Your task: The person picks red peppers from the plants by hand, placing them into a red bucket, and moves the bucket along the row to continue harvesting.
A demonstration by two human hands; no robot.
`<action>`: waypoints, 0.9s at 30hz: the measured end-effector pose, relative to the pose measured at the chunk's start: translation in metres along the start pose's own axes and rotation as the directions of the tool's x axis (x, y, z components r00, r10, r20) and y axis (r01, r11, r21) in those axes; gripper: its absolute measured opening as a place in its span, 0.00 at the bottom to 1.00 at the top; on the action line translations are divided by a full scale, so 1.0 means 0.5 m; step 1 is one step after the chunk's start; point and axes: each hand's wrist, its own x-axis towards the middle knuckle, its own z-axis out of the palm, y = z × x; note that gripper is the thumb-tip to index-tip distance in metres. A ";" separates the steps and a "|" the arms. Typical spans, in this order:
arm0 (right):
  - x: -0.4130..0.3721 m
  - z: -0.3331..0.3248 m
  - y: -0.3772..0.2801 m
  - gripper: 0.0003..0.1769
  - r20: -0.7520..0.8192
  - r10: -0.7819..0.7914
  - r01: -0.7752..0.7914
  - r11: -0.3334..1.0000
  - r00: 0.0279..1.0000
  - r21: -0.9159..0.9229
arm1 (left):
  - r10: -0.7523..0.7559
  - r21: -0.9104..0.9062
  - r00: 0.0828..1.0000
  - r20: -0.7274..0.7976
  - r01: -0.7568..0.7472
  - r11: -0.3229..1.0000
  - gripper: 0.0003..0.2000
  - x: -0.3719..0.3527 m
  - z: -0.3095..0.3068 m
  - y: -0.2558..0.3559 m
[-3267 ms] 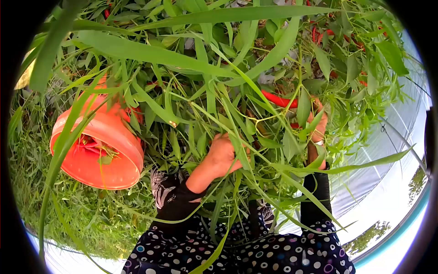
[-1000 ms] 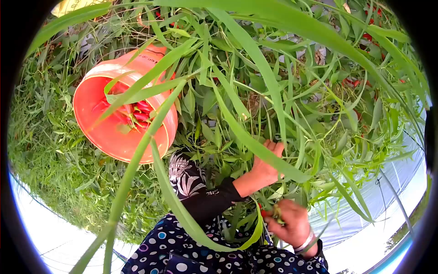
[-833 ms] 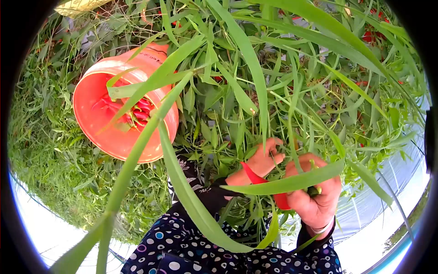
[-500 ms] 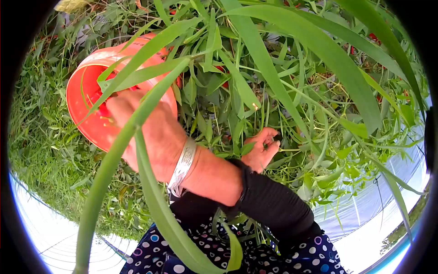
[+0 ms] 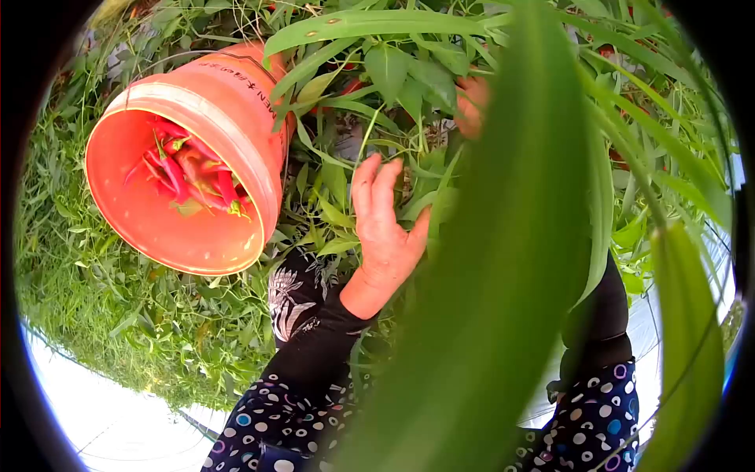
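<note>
My left hand (image 5: 384, 230) reaches into the pepper plants with fingers spread, and nothing shows in its grasp. Further up, my right hand (image 5: 471, 108) is among the leaves; a wide blurred blade of grass (image 5: 503, 259) covers much of it, so its fingers cannot be made out. Left of my hands, an orange-red bucket (image 5: 263, 161) leans with its mouth toward me. Several red chili peppers (image 5: 174, 173) with green stems lie inside it.
Dense green foliage (image 5: 86, 189) surrounds the bucket. Long grass blades (image 5: 377, 26) hang across the upper view. Pale sheeting (image 5: 102, 409) shows at the lower left. My polka-dot clothing (image 5: 267, 425) is at the bottom.
My right hand has come out of the bucket and moved right into the plants. The left hand has shifted left and up, its fingers now spread. A large blade swings across the view.
</note>
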 end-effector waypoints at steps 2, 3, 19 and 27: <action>-0.021 -0.038 0.021 0.27 0.107 0.171 -0.158 0.980 0.979 -0.118 | -0.217 -0.122 0.975 -0.053 0.210 0.970 0.38 0.005 0.012 0.008; -0.018 -0.055 0.022 0.25 0.192 0.337 -0.289 0.927 0.922 -0.239 | -0.308 -0.162 0.951 -0.006 0.303 0.939 0.40 0.001 0.014 -0.013; 0.056 -0.262 -0.273 0.23 0.168 0.406 -0.424 0.901 0.898 0.089 | -0.398 -0.796 0.762 0.510 0.594 0.117 0.38 0.047 0.005 -0.016; 0.125 -0.139 -0.283 0.17 0.209 0.256 -0.321 0.861 0.944 0.395 | -0.256 -0.706 0.854 0.453 0.519 0.481 0.27 -0.055 0.054 0.011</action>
